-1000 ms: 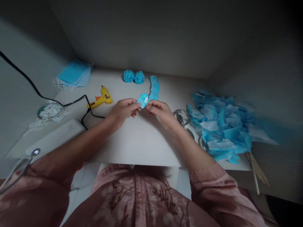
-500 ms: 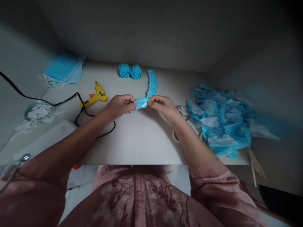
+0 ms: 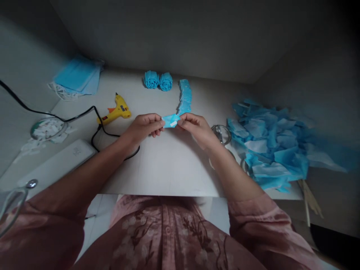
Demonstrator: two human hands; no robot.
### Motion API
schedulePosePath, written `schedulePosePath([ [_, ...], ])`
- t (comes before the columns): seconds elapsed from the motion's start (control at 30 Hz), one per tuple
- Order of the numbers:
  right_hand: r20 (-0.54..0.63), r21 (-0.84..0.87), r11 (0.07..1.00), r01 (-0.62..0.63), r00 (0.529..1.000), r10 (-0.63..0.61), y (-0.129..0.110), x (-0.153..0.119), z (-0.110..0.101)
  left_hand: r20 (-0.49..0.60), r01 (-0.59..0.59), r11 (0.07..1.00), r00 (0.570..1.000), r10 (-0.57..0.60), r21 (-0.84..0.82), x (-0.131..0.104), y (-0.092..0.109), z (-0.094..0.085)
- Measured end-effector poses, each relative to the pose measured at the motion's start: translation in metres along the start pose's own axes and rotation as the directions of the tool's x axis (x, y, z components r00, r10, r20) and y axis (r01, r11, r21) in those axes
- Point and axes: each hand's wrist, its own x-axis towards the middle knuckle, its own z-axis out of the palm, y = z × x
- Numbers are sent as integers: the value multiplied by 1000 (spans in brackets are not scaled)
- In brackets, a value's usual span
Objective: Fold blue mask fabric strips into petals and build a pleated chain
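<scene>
Between my two hands is a small folded piece of blue fabric [image 3: 170, 120] with a white patch near its right end. My left hand [image 3: 147, 125] pinches its left end, and my right hand [image 3: 194, 125] pinches the right end. Just beyond the right fingers a row of overlapping folded blue pieces [image 3: 185, 95] lies on the table [image 3: 168, 165]. Two blue rolled fabric roses, a left rose [image 3: 151, 79] and a right rose [image 3: 165, 81], sit side by side at the back.
A yellow glue gun [image 3: 119, 108] with a black cord [image 3: 80, 115] lies left. Face masks [image 3: 78, 77] are stacked behind it. A white box [image 3: 62, 163] and a dish of white scraps [image 3: 47, 128] are far left. Blue fabric pieces [image 3: 270, 138] heap up right, near a wire coil [image 3: 222, 134].
The view has shifted slightly, so the things on the table appear a little to the right. The piece in my hands looks flatter and turned slightly; both hands still pinch it.
</scene>
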Motion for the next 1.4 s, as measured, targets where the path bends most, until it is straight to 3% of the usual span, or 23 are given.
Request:
schedulePosePath([
  [0.17,56,-8,1000,-13,998,14,0,-2,4,-71,13,995,997,-20,-97,3,-3,-1],
  [0.33,50,-44,999,22,999,-20,3,-3,9,-147,-70,997,987,64,-36,2,-2,1],
  [0.43,-53,-51,997,58,997,-61,6,-2,11,-333,-167,977,921,202,131,-6,5,5],
  [0.5,-105,-56,996,74,991,-79,7,-2,12,-391,-196,937,870,302,288,-14,10,10],
  [0.6,-133,-77,993,88,986,-97,8,-2,14,-290,-247,849,865,410,466,-24,13,17],
  [0.7,-124,-98,989,108,985,-120,7,-4,16,-194,-282,801,878,437,528,-25,8,22],
  [0.9,-88,-130,982,136,985,-148,5,-5,19,-215,-214,834,906,364,509,-14,-3,21],
  [1.4,-29,-260,942,213,973,-228,3,-8,19,-200,-205,860,923,328,468,-12,-5,20],
])
